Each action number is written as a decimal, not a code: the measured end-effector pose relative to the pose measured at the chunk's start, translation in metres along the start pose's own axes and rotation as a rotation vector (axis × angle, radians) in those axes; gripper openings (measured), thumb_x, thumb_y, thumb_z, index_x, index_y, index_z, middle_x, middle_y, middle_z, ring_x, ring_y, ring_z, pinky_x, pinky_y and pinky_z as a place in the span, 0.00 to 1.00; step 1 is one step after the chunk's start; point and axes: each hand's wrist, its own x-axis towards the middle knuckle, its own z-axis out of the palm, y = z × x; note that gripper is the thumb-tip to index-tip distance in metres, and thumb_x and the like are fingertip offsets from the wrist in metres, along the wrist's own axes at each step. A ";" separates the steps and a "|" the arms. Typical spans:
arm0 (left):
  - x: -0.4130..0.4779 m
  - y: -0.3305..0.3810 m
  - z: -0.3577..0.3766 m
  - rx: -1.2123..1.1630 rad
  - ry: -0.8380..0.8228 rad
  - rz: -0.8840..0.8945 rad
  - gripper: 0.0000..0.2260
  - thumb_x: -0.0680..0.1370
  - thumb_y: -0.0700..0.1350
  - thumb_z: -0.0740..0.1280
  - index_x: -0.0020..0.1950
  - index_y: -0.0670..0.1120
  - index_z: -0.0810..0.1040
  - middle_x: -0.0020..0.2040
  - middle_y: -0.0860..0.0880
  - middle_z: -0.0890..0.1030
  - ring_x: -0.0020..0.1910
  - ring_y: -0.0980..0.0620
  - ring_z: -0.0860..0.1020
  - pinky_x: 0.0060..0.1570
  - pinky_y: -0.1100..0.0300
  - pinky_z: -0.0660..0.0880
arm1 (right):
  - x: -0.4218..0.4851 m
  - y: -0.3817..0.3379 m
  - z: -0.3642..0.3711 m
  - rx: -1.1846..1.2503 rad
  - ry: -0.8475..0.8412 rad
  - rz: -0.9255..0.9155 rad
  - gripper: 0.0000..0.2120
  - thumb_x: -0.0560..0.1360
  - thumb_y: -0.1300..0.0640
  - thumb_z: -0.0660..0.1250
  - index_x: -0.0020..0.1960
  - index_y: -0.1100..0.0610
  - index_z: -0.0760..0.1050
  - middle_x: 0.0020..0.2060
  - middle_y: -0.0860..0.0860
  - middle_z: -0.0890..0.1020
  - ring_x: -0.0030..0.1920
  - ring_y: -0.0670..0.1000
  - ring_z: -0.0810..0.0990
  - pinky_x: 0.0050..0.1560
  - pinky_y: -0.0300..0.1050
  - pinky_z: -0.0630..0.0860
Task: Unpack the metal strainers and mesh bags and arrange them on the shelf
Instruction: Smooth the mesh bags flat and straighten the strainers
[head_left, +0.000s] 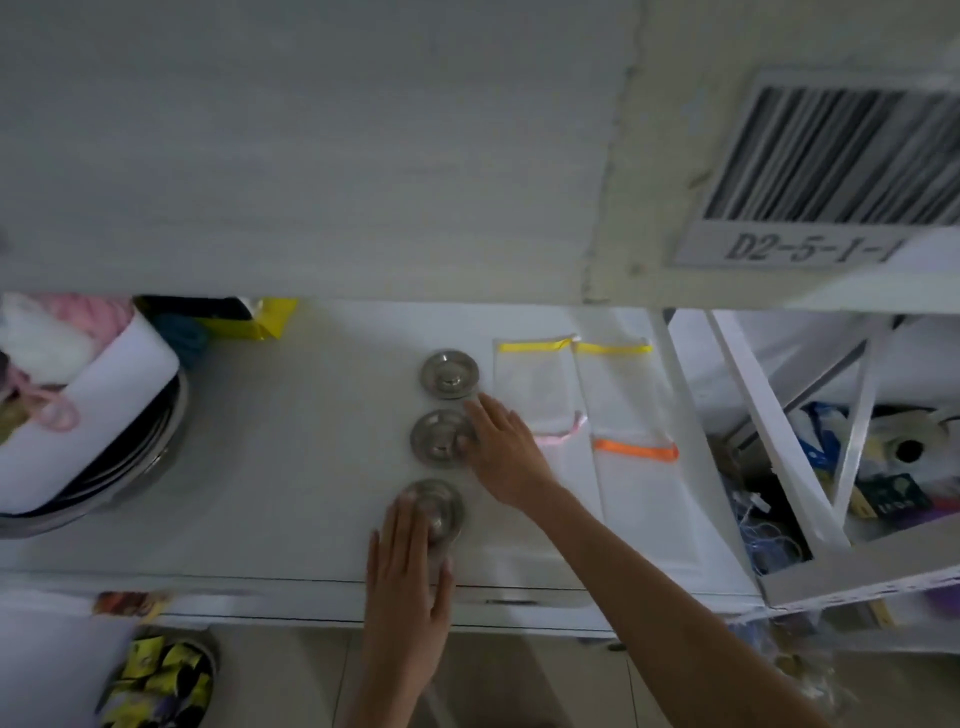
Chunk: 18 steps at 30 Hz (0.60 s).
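Three round metal strainers lie in a column on the white shelf (291, 467): the far strainer (449, 374), the middle strainer (439, 437) and the near strainer (435, 501). My right hand (506, 452) rests flat with its fingertips on the middle strainer's right rim. My left hand (410, 561) lies flat, fingers over the near strainer's front part. To the right lie white mesh bags: two with yellow ribbons (535, 382), (615, 384), one with a pink ribbon (569, 467), partly under my right arm, and one with an orange ribbon (641, 493).
A stack of metal bowls with white paper and pink items (88, 426) fills the shelf's left end. A yellow packet (265, 319) sits at the back. An upper shelf edge with a barcode label (810, 171) hangs overhead. A cluttered neighbouring shelf (857, 467) stands to the right.
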 end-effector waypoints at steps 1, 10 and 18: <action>-0.006 -0.003 -0.001 -0.006 -0.017 0.023 0.27 0.77 0.50 0.57 0.74 0.38 0.66 0.76 0.40 0.65 0.75 0.46 0.62 0.75 0.52 0.51 | 0.009 -0.005 0.005 -0.017 -0.016 -0.004 0.27 0.79 0.46 0.54 0.75 0.57 0.60 0.76 0.58 0.63 0.76 0.59 0.61 0.76 0.54 0.56; -0.014 -0.005 0.001 0.030 -0.135 0.022 0.28 0.80 0.54 0.54 0.77 0.41 0.62 0.78 0.43 0.61 0.77 0.46 0.58 0.74 0.52 0.51 | 0.045 -0.015 0.019 -0.172 -0.034 0.095 0.30 0.80 0.40 0.50 0.79 0.48 0.49 0.80 0.53 0.51 0.79 0.55 0.50 0.78 0.53 0.46; -0.012 -0.005 0.004 0.022 -0.154 0.031 0.29 0.80 0.53 0.56 0.78 0.43 0.58 0.79 0.43 0.58 0.78 0.47 0.56 0.74 0.51 0.50 | 0.060 -0.016 0.010 -0.198 -0.071 0.163 0.30 0.80 0.40 0.48 0.79 0.48 0.48 0.80 0.52 0.49 0.79 0.54 0.48 0.78 0.53 0.44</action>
